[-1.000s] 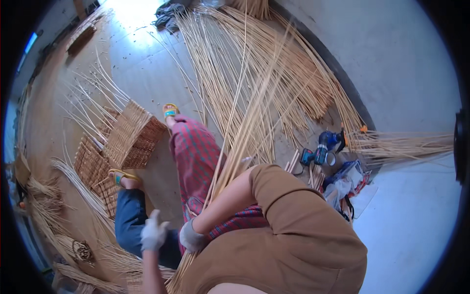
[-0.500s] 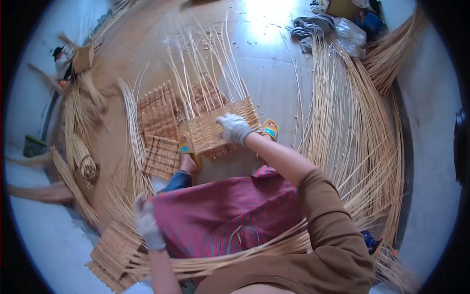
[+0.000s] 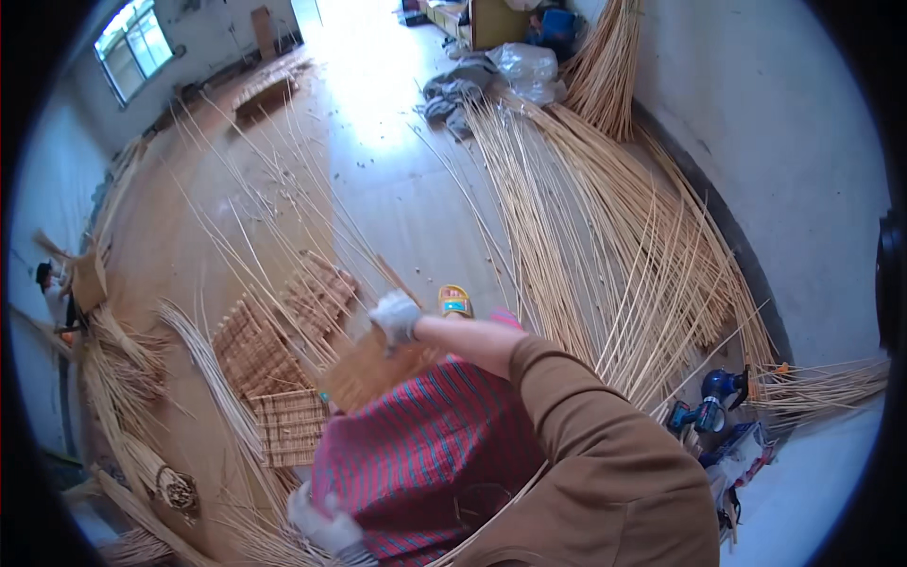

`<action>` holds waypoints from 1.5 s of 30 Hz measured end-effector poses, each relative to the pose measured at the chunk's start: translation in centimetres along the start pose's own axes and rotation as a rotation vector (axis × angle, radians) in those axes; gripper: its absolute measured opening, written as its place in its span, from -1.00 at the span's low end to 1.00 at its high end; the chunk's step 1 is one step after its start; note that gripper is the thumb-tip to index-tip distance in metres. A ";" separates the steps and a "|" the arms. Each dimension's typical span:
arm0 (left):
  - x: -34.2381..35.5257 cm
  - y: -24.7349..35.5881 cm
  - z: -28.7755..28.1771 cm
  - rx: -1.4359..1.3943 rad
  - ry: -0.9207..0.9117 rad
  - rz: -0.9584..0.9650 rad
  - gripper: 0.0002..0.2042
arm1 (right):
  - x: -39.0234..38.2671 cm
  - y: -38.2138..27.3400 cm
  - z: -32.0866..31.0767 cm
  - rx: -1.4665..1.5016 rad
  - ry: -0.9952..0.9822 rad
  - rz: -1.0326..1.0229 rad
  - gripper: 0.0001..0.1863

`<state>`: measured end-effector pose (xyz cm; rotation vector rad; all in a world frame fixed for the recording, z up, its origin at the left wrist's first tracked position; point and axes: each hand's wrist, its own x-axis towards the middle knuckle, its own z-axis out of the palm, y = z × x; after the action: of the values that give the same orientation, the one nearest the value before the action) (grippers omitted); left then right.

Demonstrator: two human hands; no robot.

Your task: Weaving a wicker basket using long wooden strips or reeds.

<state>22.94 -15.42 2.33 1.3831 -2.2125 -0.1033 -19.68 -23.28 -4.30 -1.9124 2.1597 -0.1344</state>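
A woven cane panel [image 3: 378, 376], smeared by motion, stands tilted against my lap, with long loose canes fanning out from its far side. My right hand [image 3: 397, 317], in a white glove, is closed on its far right edge. At the lower left, my left hand [image 3: 326, 524], also gloved, is blurred beside the red and blue striped cloth [image 3: 430, 444] over my lap. Its fingers do not show clearly, and I see nothing in it. Left of the panel, finished-looking woven pieces [image 3: 250, 350] lie on the floor, with another woven square [image 3: 290, 427] nearer me.
Long bundles of cane [image 3: 586, 227] cover the floor on the right. A blue power tool [image 3: 709, 406] sits at the lower right. Cane bundles [image 3: 118, 378] line the left side, where another person [image 3: 55, 293] works. Grey cloth [image 3: 458, 90] and a clear plastic bag [image 3: 529, 71] lie farther off.
My view has swung, shifting the scene. The panel has turned and come nearer my lap, with my right hand still on it. My left hand has moved lower beside the cloth.
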 end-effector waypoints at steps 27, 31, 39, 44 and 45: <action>-9.7 -0.5 1.1 -0.689 -0.098 -0.271 -0.44 | -27.6 -15.7 -2.6 0.043 0.640 -0.114 -0.71; -8.1 -0.2 0.5 -0.384 -0.085 -0.368 -0.35 | -24.7 -15.8 -4.0 -0.050 0.539 -0.204 -0.78; -10.2 0.7 0.4 -0.435 -0.028 -0.376 -0.43 | -30.7 -17.8 -2.6 0.190 0.683 -0.192 -0.44; -8.7 4.3 -2.5 -0.603 0.123 -0.425 -0.50 | -33.5 -18.0 1.2 0.310 -0.224 -0.158 -0.77; -8.9 5.4 -3.2 -0.562 0.195 -0.417 -0.50 | -33.6 -17.7 1.6 0.349 -0.133 -0.161 -0.77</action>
<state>23.00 -4.58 3.38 1.4207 -1.5405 -0.6533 1.29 7.63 2.54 -1.8304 1.7607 -0.3764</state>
